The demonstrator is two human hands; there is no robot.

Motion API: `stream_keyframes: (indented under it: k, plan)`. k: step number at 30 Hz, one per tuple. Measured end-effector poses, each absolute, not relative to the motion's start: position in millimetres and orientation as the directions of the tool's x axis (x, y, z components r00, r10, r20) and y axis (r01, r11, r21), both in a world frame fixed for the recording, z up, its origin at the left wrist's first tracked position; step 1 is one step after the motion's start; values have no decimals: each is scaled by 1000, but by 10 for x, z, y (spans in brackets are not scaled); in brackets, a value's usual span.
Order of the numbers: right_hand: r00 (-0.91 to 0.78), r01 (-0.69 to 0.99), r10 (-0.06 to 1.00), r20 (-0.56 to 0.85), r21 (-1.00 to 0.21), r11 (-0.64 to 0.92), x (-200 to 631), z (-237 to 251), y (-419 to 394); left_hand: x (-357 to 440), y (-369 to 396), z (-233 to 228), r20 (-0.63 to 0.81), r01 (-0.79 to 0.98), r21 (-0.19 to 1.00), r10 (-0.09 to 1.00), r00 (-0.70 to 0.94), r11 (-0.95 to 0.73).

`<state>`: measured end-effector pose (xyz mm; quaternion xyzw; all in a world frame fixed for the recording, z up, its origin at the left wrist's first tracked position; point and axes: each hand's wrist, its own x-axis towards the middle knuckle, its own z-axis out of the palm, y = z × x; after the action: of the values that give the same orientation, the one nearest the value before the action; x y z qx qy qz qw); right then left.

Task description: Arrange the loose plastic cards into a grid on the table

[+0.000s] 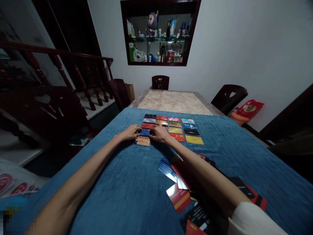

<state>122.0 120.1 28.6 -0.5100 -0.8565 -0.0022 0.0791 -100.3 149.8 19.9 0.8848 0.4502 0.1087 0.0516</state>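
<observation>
- A blue card (144, 132) is touched at both ends by the left hand (131, 132) and right hand (160, 133), fingers loosely bent.
- Card rows (182, 130) are laid beside on the surface (117, 182).

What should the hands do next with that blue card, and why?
Probably nudge the blue card straight into its column. Both the left hand and the right hand touch it, between the red card and the tan card.
</observation>
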Motion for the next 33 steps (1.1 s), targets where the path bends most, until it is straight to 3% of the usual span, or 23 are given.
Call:
stream_keyframes:
  k: [16,22,33]
  plan:
    - [-447,882,881,151,-86,463,1269,354,1151,-963,1423,300,168,762,186,784,598,-621]
    - [-459,872,867,194,-92,481,1413,413,1061,-984,1333,310,293,748,228,777,557,-623]
    - [-452,857,847,280,-129,499,1851,420,693,-642,939,337,416,625,224,653,633,-748]
